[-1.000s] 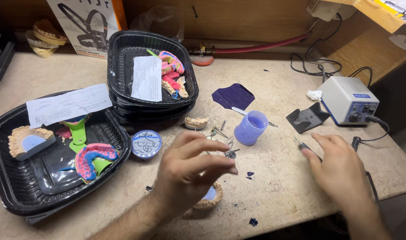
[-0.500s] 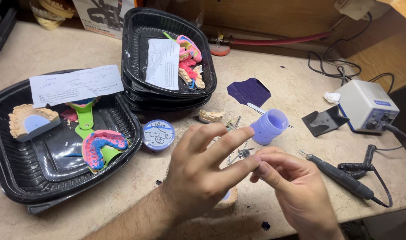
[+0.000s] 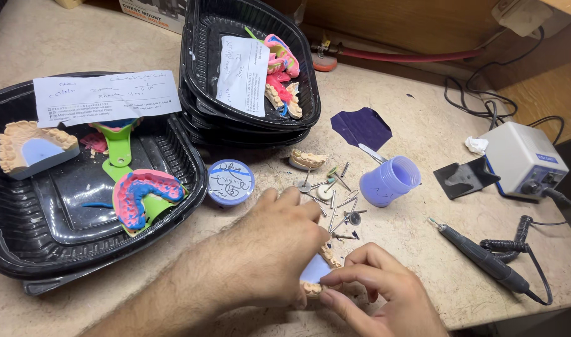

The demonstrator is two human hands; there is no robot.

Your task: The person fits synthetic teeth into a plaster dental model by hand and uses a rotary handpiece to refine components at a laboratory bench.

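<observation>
Left hand (image 3: 279,243) and right hand (image 3: 376,290) together grasping a tan plaster dental cast with pale blue base (image 3: 315,271), low over the beige counter (image 3: 79,37), just below scattered metal burs (image 3: 335,206), lilac plastic cup (image 3: 390,181) beyond them

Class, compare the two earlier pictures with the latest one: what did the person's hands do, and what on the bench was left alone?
The right hand came in from beside the handpiece to the left hand. Both hands now hold the tooth cast, which lay under the left hand a second ago. The left fingers, spread half a second ago, have closed on it. The trays, purple cup, round tin and loose burs lie as before.
</observation>
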